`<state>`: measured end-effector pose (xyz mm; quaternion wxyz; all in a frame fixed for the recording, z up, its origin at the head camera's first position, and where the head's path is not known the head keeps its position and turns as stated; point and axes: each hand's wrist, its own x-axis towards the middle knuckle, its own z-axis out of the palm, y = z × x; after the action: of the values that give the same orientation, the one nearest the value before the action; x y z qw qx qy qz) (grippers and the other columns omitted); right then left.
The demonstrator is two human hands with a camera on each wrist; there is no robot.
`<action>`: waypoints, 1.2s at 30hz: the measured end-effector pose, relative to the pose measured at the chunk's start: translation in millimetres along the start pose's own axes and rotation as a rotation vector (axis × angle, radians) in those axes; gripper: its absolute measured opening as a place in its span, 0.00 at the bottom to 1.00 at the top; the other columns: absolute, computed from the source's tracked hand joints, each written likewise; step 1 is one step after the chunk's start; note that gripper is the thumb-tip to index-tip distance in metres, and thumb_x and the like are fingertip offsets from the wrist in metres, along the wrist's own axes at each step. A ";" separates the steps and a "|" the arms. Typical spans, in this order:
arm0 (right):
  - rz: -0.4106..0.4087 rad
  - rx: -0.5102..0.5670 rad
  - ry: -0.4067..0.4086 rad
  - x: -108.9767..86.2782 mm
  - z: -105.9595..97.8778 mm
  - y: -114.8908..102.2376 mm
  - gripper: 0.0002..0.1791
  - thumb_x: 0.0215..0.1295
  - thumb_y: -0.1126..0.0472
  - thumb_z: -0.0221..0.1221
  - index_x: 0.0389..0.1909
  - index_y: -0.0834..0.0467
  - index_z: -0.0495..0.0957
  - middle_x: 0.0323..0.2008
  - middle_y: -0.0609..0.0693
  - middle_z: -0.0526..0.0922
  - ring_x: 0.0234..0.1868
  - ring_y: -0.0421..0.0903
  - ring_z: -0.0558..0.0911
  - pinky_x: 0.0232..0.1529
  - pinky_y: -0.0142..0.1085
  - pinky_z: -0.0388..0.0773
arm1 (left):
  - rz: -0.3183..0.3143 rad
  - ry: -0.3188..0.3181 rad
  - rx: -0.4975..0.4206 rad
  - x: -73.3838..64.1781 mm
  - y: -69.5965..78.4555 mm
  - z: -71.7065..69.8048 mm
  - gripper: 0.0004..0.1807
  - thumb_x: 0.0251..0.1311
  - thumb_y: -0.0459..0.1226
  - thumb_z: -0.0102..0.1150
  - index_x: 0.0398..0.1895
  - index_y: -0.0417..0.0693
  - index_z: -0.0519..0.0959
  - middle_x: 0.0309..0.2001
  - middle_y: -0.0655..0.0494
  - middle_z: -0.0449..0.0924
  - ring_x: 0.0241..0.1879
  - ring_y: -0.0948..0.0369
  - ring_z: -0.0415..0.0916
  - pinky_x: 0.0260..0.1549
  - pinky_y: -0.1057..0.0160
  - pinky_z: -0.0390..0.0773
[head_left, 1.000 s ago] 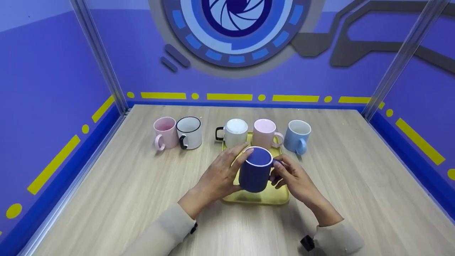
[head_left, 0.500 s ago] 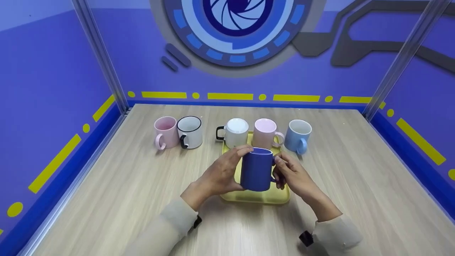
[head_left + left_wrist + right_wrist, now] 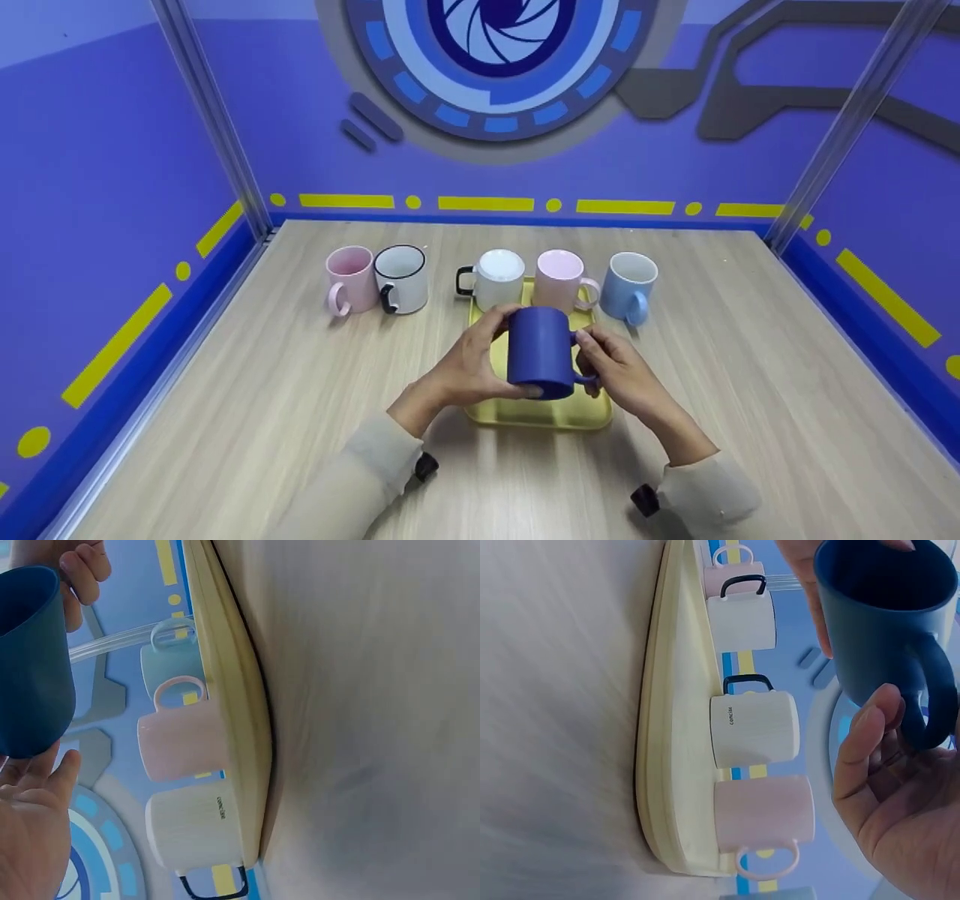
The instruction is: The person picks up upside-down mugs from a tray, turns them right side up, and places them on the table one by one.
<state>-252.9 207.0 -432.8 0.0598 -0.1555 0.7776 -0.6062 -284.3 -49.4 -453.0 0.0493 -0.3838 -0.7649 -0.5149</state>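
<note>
A dark blue mug (image 3: 538, 345) is held in the air above a yellow tray (image 3: 540, 416), tilted so that its underside turns toward the head camera. My left hand (image 3: 466, 367) spans the mug's left side, thumb at the base and fingers up by the rim. On the other side my right hand (image 3: 621, 375) pinches the handle between thumb and fingers. The right wrist view shows the mug's hollow base (image 3: 889, 574) and the handle beside my fingers. At the tray's far end stand a white mug (image 3: 498, 281) with a black handle, bottom up, and a pink mug (image 3: 556, 285).
Right of the tray, a light blue mug (image 3: 628, 289) stands on the wooden table (image 3: 300, 420). To the left, a pink mug (image 3: 352, 281) and a white mug (image 3: 405, 285) with a black rim stand side by side. Blue panel walls (image 3: 480, 172) enclose the table behind and at both sides.
The blue mug has tipped: its open top faced the head camera before, and now its underside shows. My left thumb has come onto the base. The other mugs have stayed put.
</note>
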 end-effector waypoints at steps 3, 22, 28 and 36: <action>-0.013 -0.019 0.020 1.1 0.0 0.3 0.20 0.84 0.54 0.46 0.49 0.70 0.72 0.27 0.53 0.71 0.23 0.40 0.73 0.22 0.31 0.76 | -0.030 0.021 -0.055 0.9 -1.5 2.1 0.56 0.42 0.47 0.86 0.74 0.57 0.62 0.66 0.57 0.73 0.67 0.62 0.73 0.73 0.59 0.69; -0.441 -0.251 0.179 -5.2 -2.1 -0.1 0.02 0.73 0.66 0.62 0.42 0.56 0.81 0.61 0.50 0.77 0.65 0.48 0.76 0.49 0.34 0.83 | -0.277 0.050 -0.319 4.3 1.2 2.8 0.51 0.50 0.61 0.74 0.74 0.50 0.64 0.67 0.44 0.71 0.63 0.50 0.76 0.64 0.50 0.79; -0.502 -0.317 0.134 -8.0 -4.7 0.8 0.02 0.72 0.66 0.62 0.41 0.59 0.82 0.58 0.51 0.80 0.62 0.48 0.78 0.53 0.32 0.81 | -0.338 0.075 -0.397 6.4 7.1 3.1 0.46 0.57 0.60 0.67 0.72 0.45 0.66 0.66 0.42 0.73 0.61 0.49 0.79 0.59 0.55 0.82; -0.515 -0.356 0.128 -7.1 -5.0 6.3 0.12 0.70 0.72 0.60 0.41 0.50 0.82 0.51 0.47 0.82 0.53 0.41 0.80 0.49 0.30 0.81 | -0.440 0.065 -0.457 8.8 13.9 5.4 0.36 0.65 0.57 0.60 0.66 0.42 0.72 0.59 0.44 0.75 0.56 0.56 0.78 0.57 0.57 0.83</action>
<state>-248.7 215.2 -438.2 -0.1728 -0.3165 0.8089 -0.4643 -279.9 -37.8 -440.9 -0.1263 -0.1938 -0.6919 -0.6839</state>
